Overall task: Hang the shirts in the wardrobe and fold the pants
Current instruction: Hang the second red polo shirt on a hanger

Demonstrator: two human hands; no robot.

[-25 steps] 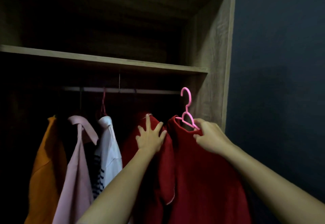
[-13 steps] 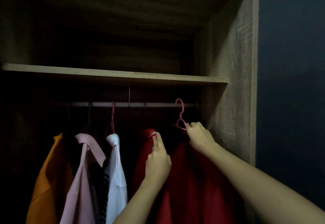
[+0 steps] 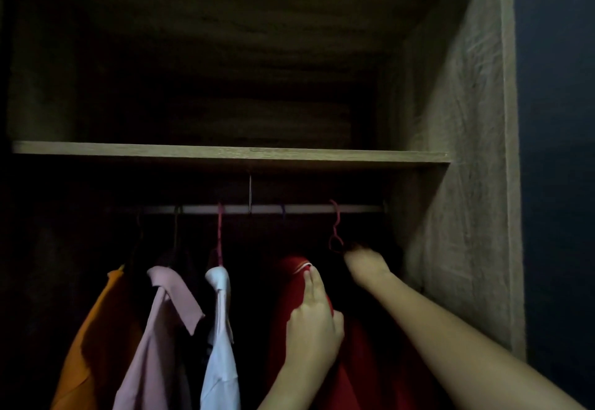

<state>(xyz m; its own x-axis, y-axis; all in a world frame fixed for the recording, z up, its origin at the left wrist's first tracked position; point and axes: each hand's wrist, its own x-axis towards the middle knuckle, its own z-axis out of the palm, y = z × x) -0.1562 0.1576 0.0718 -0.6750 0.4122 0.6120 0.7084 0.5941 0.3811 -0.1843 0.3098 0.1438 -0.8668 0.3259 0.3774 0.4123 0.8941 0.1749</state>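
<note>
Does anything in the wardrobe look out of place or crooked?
Nothing clearly wrong. The shirts hang in a row on the rail, and the pink hanger is hooked over it. The dark interior hides finer detail.

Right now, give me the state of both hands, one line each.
Left hand: closed, pinching the red shirt near its collar.
Right hand: at the base of the pink hanger; too dark to tell if it grips.

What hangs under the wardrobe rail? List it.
Under the rail: orange, pink, white and red shirts, and a pink hanger. Darkness hides anything behind.
</note>
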